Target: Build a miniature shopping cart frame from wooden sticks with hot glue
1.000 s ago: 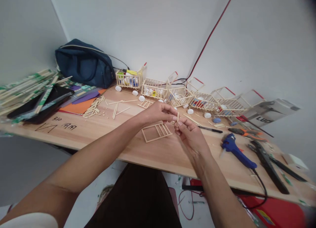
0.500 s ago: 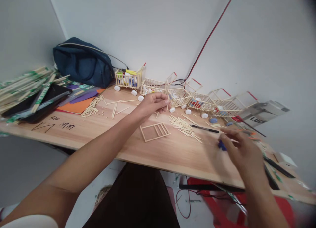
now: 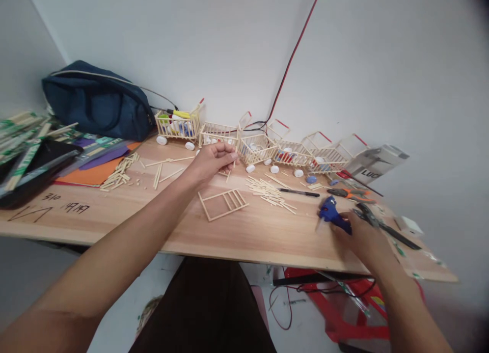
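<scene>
My left hand [image 3: 216, 162] is raised over the table, its fingertips pinching a short wooden stick [image 3: 234, 164]. Below it lies a flat frame [image 3: 223, 204] of glued sticks, with several crossbars at its right side. At the right, the fingers of my right hand [image 3: 359, 236] are wrapped around the handle of a blue glue gun [image 3: 330, 213], whose nozzle points down and left. Between the hands is a loose pile of short sticks [image 3: 269, 192], with a black pen [image 3: 299, 192] just right of it.
Several small stick-built carts [image 3: 257, 149] with white or blue wheels stand along the wall. A blue bag [image 3: 99, 101] and wrapped chopsticks [image 3: 26, 154] fill the left. Orange-handled pliers [image 3: 349, 193], a black-handled tool [image 3: 397, 235] and a box [image 3: 376, 164] lie at right.
My right hand has come down and closed around the glue gun. The whole view has shifted to the right, while my left hand keeps its pinch on the stick.
</scene>
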Motion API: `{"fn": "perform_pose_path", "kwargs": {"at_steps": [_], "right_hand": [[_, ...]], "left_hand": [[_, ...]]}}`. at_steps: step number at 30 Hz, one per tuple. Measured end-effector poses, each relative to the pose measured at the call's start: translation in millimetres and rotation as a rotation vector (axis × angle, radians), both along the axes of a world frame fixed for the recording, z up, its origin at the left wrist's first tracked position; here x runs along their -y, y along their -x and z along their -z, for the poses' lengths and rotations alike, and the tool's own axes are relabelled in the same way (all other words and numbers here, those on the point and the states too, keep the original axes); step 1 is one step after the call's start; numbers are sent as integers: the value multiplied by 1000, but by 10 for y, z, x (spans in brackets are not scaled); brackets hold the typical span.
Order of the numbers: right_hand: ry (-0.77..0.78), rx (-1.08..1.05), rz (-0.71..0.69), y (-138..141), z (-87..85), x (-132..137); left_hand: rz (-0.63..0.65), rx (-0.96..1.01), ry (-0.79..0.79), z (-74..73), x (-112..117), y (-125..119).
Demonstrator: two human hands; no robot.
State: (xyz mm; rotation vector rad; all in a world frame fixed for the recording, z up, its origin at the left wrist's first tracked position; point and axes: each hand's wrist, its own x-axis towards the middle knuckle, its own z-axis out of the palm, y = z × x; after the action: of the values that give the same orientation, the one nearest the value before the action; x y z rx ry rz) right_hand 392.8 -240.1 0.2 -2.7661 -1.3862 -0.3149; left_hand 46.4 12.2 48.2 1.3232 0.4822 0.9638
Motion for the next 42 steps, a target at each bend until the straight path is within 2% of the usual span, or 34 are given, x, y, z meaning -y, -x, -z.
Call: {"fn": "perform_pose_path", "kwargs": {"at_steps": [2,4,9,12,15,17,19,20,22,24,26,31,36,42], "right_hand": [[81,-9,39,50,-48,-66],[100,-38,65,92,-88,-117],[33,-150,168,168,-133,-142],[-81,-121,209,203,-162,-81],[-336,-142,247,285,-236,-52],[-622,-293,229,384,-304,-108],[-1033,-630,71,509,-369,-247],[-1175,-829,-16,576,-397,-345],[-1289,-1158,-127,718,-440,-579],[-1285,-1390,-202,878,-464,-835],[-1244,-1508,-299,1065,-464,-1077],[-1024,-1503,-571,1484,-341,-1461],[-936,-1492,-604,1558,-211,-1439],[-876,-1515,-602,1569,-244,-1310]], "left_hand": [[4,-18,-16,20,-8,-7],[13,-25,-27,38,-14,-15],[15,-34,-29,58,-26,-28],[2,-38,-24,60,-34,-26],[-3,-32,-30,65,-41,-20],[-9,-31,-41,66,-44,-13],[-23,-39,-58,61,-51,-3],[-34,-43,-69,56,-57,3],[-66,-50,-98,43,-76,16],[-93,-57,-123,30,-100,27],[-111,-66,-145,25,-126,35],[-156,-116,-234,66,-188,49],[-195,-195,-329,132,-211,46],[-254,-233,-371,180,-167,5]]}}
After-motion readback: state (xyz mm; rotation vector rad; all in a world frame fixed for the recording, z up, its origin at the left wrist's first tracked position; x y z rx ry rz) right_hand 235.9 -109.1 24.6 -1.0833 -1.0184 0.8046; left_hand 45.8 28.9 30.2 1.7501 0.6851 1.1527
